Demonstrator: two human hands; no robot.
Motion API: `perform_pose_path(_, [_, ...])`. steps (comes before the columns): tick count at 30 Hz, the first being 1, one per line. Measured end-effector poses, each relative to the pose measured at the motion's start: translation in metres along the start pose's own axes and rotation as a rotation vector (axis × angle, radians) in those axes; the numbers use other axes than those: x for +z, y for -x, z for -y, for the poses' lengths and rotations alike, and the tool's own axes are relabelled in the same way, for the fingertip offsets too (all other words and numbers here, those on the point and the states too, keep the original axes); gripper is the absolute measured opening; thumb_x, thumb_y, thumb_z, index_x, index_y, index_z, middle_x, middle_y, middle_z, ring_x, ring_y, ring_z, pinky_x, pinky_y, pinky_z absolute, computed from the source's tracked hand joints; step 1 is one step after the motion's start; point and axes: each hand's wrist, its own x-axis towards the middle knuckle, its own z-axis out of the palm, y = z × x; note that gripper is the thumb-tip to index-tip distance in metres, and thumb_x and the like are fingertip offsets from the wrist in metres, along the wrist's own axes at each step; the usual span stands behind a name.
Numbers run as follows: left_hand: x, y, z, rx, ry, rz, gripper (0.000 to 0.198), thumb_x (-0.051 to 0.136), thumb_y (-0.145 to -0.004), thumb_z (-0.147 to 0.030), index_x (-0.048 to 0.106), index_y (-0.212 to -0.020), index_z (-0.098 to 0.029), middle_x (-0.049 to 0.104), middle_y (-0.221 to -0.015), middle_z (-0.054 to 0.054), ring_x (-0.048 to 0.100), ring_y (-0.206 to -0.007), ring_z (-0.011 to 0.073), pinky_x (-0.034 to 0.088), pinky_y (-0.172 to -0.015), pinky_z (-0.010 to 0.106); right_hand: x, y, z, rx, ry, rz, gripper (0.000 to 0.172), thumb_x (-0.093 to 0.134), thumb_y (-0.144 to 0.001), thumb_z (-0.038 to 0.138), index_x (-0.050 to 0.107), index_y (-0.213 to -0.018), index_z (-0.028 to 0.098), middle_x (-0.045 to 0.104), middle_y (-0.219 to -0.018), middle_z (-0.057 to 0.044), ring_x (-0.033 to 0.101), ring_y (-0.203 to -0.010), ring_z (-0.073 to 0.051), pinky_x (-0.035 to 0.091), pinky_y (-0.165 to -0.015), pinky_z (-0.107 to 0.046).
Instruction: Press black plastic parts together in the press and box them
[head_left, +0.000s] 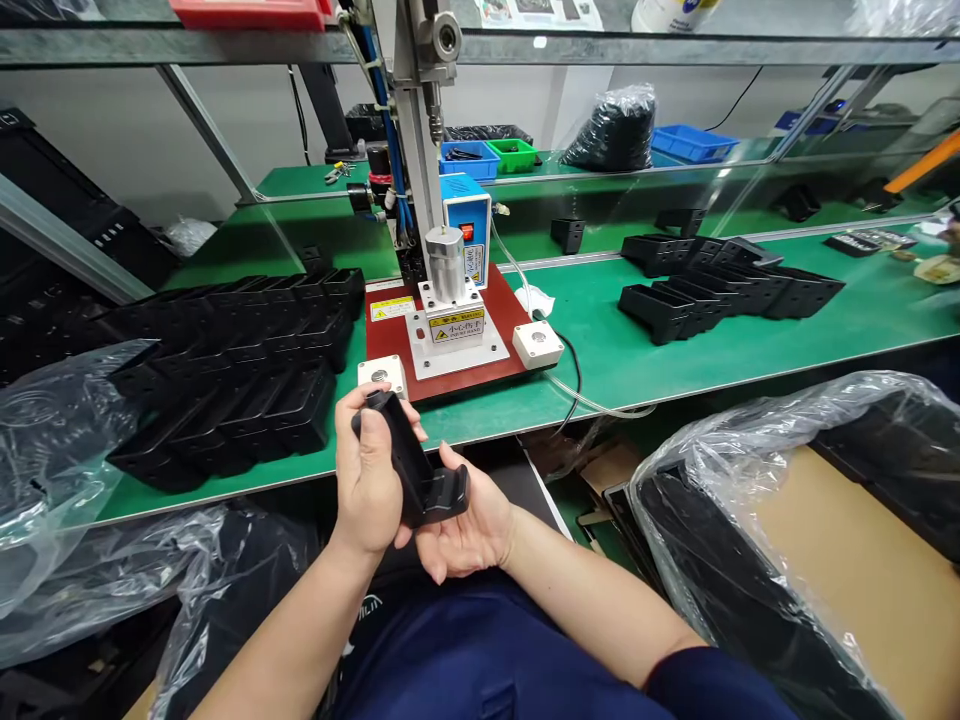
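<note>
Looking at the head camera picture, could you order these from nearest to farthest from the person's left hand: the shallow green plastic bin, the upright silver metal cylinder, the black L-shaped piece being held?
1. Black L-shaped piece: held in the left hand.
2. Upright silver metal cylinder: ahead, slightly to the right.
3. Shallow green plastic bin: at the back, farther right.

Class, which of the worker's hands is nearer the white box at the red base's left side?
Left. The left hand is just in front of the white box; the right hand is lower, farther right, at the lower end of the black part.
</note>
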Motion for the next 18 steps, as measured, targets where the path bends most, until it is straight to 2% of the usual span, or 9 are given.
perform_pose_path(4, [-0.002, -0.001, 0.006, -0.008, 0.039, -0.010, 0.037, 0.041, -0.094, -0.056, 0.050, -0.111, -0.024, 0.059, -0.085, 0.003, 0.059, -0.070, 0.0137, 0.051, -0.063, 0.025, -0.001, -0.001, 0.000, -0.023, -0.011, -0.064, 0.125, -0.033, -0.068, 0.078, 0.057, -0.102, -0.002, 0.065, -0.059, -0.022, 0.041, -0.024, -0.016, 0.030, -0.025, -0.026])
perform_pose_path(10, [-0.006, 0.003, 0.014, 0.074, 0.084, -0.024, 0.038, 0.042, -0.094, -0.056, 0.049, -0.115, -0.024, 0.061, -0.089, 0.004, 0.063, -0.074, 0.0164, 0.053, -0.060, 0.026, 0.003, 0.007, 0.006, -0.092, -0.033, -0.141, 0.115, -0.029, -0.077, 0.073, 0.061, -0.090, 0.002, 0.066, -0.062, -0.022, 0.045, -0.025, -0.017, 0.031, -0.025, -0.026])
perform_pose_path(12, [-0.008, 0.005, 0.015, 0.104, 0.110, -0.016, 0.041, 0.045, -0.092, -0.056, 0.051, -0.116, -0.023, 0.064, -0.093, 0.006, 0.065, -0.078, 0.0186, 0.055, -0.066, 0.030, 0.008, 0.011, 0.010, -0.144, -0.013, -0.216, 0.104, -0.020, -0.086, 0.070, 0.061, -0.083, 0.005, 0.066, -0.061, -0.019, 0.048, -0.027, -0.016, 0.034, -0.026, -0.024])
perform_pose_path(15, [-0.013, 0.008, 0.016, 0.084, 0.156, 0.010, 0.045, 0.049, -0.090, -0.057, 0.055, -0.118, -0.023, 0.067, -0.101, 0.010, 0.067, -0.093, 0.0243, 0.056, -0.082, 0.040, 0.017, 0.018, 0.015, -0.314, 0.032, -0.413, 0.078, 0.010, -0.097, 0.064, 0.061, -0.085, 0.007, 0.067, -0.061, -0.014, 0.053, -0.033, -0.013, 0.037, -0.030, -0.018])
perform_pose_path(18, [-0.018, 0.006, 0.017, 0.026, 0.173, 0.034, 0.043, 0.051, -0.090, -0.055, 0.060, -0.117, -0.023, 0.067, -0.111, 0.011, 0.065, -0.104, 0.0283, 0.055, -0.090, 0.045, 0.025, 0.024, 0.021, -0.539, 0.090, -0.623, 0.051, 0.045, -0.093, 0.057, 0.060, -0.098, 0.009, 0.068, -0.067, -0.009, 0.058, -0.042, -0.012, 0.037, -0.032, -0.014])
